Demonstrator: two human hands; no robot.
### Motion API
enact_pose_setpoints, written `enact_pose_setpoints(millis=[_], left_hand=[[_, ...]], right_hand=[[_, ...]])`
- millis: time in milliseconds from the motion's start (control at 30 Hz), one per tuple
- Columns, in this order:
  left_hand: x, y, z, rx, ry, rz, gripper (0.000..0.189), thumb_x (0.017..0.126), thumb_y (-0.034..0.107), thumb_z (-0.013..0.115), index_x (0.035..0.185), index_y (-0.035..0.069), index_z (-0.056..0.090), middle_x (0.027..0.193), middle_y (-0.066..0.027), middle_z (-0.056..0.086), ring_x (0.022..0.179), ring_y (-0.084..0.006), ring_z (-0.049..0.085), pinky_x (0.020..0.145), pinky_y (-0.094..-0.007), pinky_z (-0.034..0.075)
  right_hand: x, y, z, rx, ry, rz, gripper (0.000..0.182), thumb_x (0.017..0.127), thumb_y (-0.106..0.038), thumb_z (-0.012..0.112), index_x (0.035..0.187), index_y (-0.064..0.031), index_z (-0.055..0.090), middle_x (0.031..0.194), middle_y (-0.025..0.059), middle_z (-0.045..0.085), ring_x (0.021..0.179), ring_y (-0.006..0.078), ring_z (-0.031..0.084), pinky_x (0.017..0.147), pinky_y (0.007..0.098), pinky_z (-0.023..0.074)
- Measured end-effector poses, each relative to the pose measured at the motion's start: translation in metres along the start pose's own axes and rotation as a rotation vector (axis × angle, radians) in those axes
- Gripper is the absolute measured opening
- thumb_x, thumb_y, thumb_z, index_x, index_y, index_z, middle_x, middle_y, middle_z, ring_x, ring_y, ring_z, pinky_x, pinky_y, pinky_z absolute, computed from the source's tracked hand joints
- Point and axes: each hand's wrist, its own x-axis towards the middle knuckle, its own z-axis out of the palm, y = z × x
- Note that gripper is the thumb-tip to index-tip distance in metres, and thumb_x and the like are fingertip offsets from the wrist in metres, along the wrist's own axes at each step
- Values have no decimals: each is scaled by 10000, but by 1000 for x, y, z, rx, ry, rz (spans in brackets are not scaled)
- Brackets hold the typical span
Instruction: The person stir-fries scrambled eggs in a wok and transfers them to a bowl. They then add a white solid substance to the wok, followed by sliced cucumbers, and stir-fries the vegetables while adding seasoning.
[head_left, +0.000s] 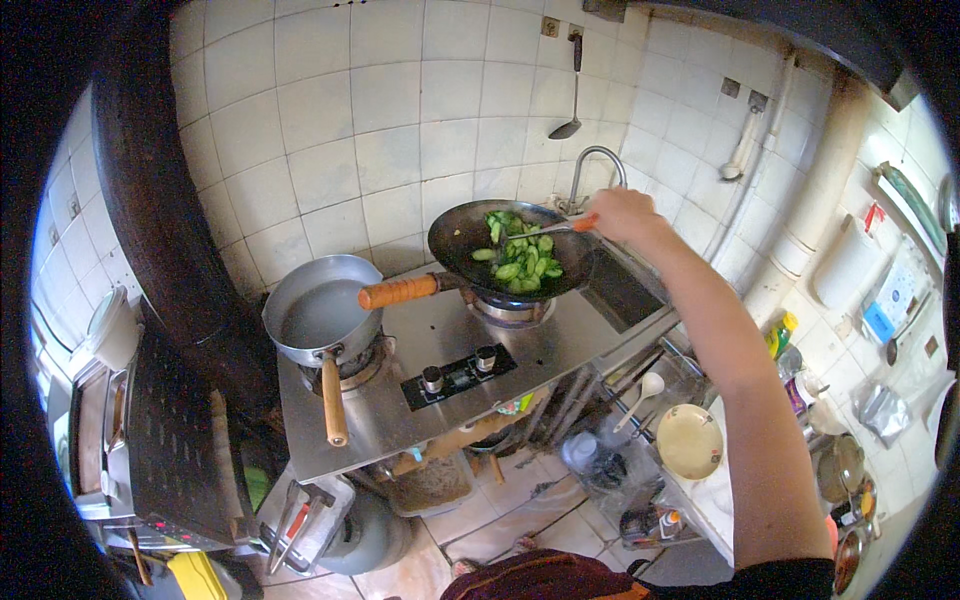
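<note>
My right hand (624, 212) grips the orange end of a metal spatula (547, 229), which reaches into a dark wok (450, 238). Sliced green vegetables (529, 262), which look like cucumber, lie in the wok's bowl around the spatula. The wok sits over the right burner (514, 311), and its orange-wrapped handle (399, 290) points left with no hand on it. On the left burner stands an aluminium pan (322, 307) with a wooden handle; its inside looks greyish, and I cannot tell whether it holds liquid. My left hand is out of view.
A steel gas stove (345, 442) with two knobs spans the middle. Behind the wok are a sink (619, 289) and a curved tap (598, 154). A yellowish plate (689, 442) and a white spoon (641, 397) lie at right. Below left stands a gas cylinder (371, 532). A ladle (567, 127) hangs on the tiled wall.
</note>
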Motion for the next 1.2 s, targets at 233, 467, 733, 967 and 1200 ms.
enact_pose_setpoints(millis=[233,467,733,967,1200], left_hand=[[1,17,-6,20,-34,51,154,835,90,466,976,34,487,745,-165,554,492,-201,504,382,-274,431],[1,42,16,8,-102,82,155,825,82,469,967,22,485,736,-164,552,468,-179,495,364,-253,417],[-4,31,17,48,-112,112,228,839,183,518,992,19,474,760,-163,551,494,-192,505,393,-263,445],[-11,1,-22,-21,-9,70,209,815,150,523,979,28,480,733,-156,556,494,-210,508,394,-287,446],[-33,-1,-9,-64,47,30,155,812,91,488,943,10,507,688,-151,551,443,-185,475,350,-273,397]], right_hand=[[-58,93,-33,537,-234,86,285,776,-269,586,970,-70,650,624,30,591,532,69,515,462,225,412],[-78,142,-73,468,-346,134,233,771,-224,575,938,-84,659,567,6,567,463,55,486,390,209,369],[-26,59,-1,323,-124,-109,172,733,-212,605,888,-177,673,788,62,655,722,255,611,645,367,469],[-26,-9,-134,-72,-104,-314,195,714,-148,639,874,-249,684,742,-5,648,705,154,591,596,321,452],[22,-103,-36,-257,266,-393,116,731,-115,545,737,-69,652,774,111,639,772,253,625,597,381,466]])
